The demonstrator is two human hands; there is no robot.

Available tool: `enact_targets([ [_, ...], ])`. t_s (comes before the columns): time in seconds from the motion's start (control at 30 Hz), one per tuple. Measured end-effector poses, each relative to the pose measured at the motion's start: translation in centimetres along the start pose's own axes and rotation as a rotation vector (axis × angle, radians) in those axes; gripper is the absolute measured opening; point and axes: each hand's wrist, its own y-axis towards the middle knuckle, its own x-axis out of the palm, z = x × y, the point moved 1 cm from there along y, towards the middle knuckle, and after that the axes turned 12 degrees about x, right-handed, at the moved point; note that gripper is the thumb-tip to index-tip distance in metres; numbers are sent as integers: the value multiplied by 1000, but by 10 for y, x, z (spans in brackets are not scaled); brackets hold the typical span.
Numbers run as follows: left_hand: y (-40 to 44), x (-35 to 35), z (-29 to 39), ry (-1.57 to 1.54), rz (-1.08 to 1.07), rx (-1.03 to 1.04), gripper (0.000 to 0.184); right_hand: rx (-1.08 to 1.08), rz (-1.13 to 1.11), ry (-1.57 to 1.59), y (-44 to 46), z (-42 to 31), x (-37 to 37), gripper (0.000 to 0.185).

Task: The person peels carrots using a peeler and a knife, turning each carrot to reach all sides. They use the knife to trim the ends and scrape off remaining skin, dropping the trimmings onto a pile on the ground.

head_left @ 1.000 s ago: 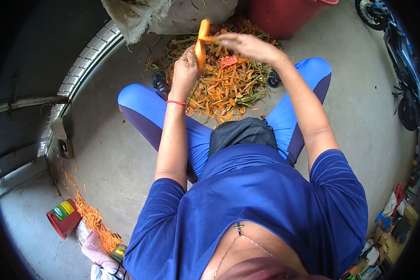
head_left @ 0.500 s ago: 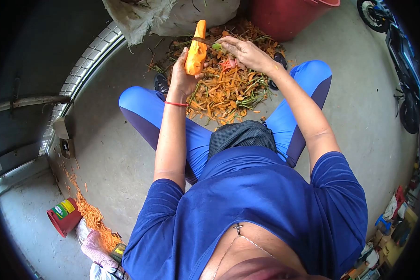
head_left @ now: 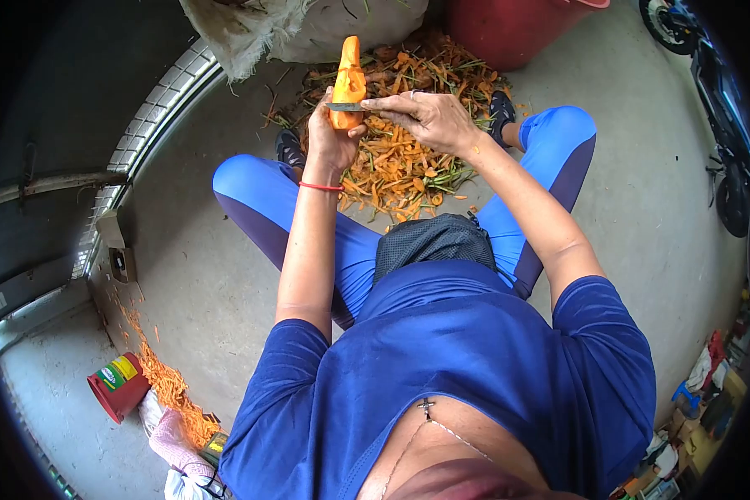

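My left hand is wrapped round the lower end of a thick peeled carrot, which stands nearly upright with its narrow tip away from me. Its bright orange surface looks uneven, with cut facets. From the right, my right hand grips a knife; the fingers hide its handle. The dark, narrow blade lies across the lower part of the carrot, apparently against it. Beneath both hands spreads a heap of orange peelings and green stalk pieces on the floor between my feet.
A large red tub and a pale sack stand beyond the heap. On the left, a smaller red bucket lies tipped near orange shreds. A motorcycle is parked at right, and clutter fills the lower right.
The knife has moved from the upper part of the carrot to its lower part, nearer me. My right hand has come down and left; the green and red pieces beside it no longer show.
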Motion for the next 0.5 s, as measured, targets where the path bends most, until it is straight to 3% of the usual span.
enact_targets([
  [0.07, -4, 8, 4, 11, -5, 23, 38, -107, 133, 145, 1, 0, 2, 29],
  [0.17, -4, 4, 4, 55, 46, 14, 35, 2, 45, 262, -3, -9, -6, 28],
  [0.43, -5, 3, 1, 81, -17, -8, 38, 141, 25, 155, 4, 0, 7, 28],
  [0.5, -6, 8, 1, 87, -40, -3, 38, 42, 130, 114, 8, 9, 15, 30],
])
